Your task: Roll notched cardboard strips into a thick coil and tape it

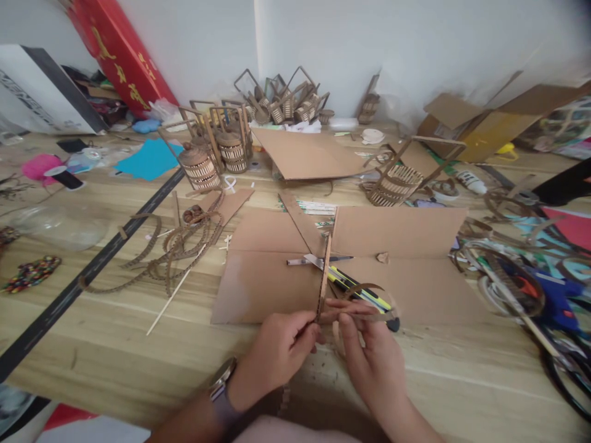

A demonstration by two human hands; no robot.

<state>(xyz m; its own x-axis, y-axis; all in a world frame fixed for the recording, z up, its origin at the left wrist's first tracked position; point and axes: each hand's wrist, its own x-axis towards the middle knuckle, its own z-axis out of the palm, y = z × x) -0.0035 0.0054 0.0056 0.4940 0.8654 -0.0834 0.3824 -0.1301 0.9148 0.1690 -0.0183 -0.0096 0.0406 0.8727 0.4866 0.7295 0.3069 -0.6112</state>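
My left hand (pixel 279 354) pinches the near end of a long corrugated cardboard strip (pixel 324 277) that stands on edge and points away from me. My right hand (pixel 369 354) is closed on the same strip's near end and on a thin curled cardboard strip (pixel 364 289) beside it. Both hands hover over the near edge of a flat brown cardboard sheet (pixel 415 246) on the wooden floor. Just beyond my fingers lie scissors (pixel 307 261) and a yellow and black utility knife (pixel 360 294).
Loose cardboard strips (pixel 175 246) and a thin wooden stick (pixel 173 295) lie to the left. Several woven cardboard baskets (pixel 217 154) stand farther back, another (pixel 392 181) at right. A blue glue gun (pixel 561 301) and a cardboard box (pixel 484 126) sit at right.
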